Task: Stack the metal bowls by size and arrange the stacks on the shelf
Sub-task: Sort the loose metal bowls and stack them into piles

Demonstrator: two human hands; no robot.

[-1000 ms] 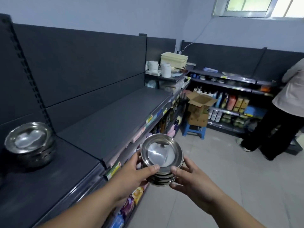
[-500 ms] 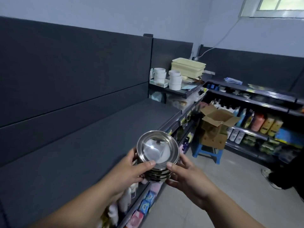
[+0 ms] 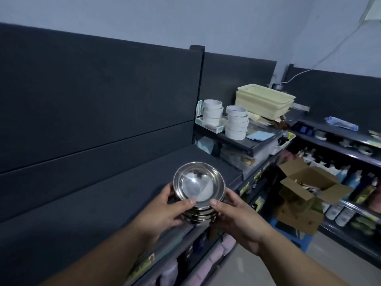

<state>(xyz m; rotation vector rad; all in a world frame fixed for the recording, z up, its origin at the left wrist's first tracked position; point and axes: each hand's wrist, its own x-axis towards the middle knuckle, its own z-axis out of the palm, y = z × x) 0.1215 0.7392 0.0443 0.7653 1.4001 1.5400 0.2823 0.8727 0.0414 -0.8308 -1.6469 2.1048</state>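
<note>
- While the bowls (image 3: 199, 193) sit nested in one stack, the head view puts them between both hands, over the front edge of the dark shelf (image 3: 103, 203) and, as far as I can judge, not yet resting on it.
- The left hand (image 3: 162, 211) grips the stack's left side, thumb over the top rim and fingers curled beneath. The right hand (image 3: 239, 219) holds the right side the same way.
- Judged from this, the stacking of this lot looks done. Setting it down on the shelf and lining it up there is left.
- The stretch of shelf in sight carries no other bowl stack, so I cannot say how many stacks are placed or remain.
- The stack's lower rims show only as a few bright bands between the thumbs, so the bowl count is unclear. The bottom of the stack is covered by fingers.
- Whether all the bowls are one size cannot be told, as only the top one shows its full rim.
- Further along, cream baskets (image 3: 266, 102), white tubs (image 3: 237, 124) and an open box (image 3: 305, 195) are plain enough, but the goods on the lower shelves are dim and blurred.
- Both forearms run off the bottom edge.
</note>
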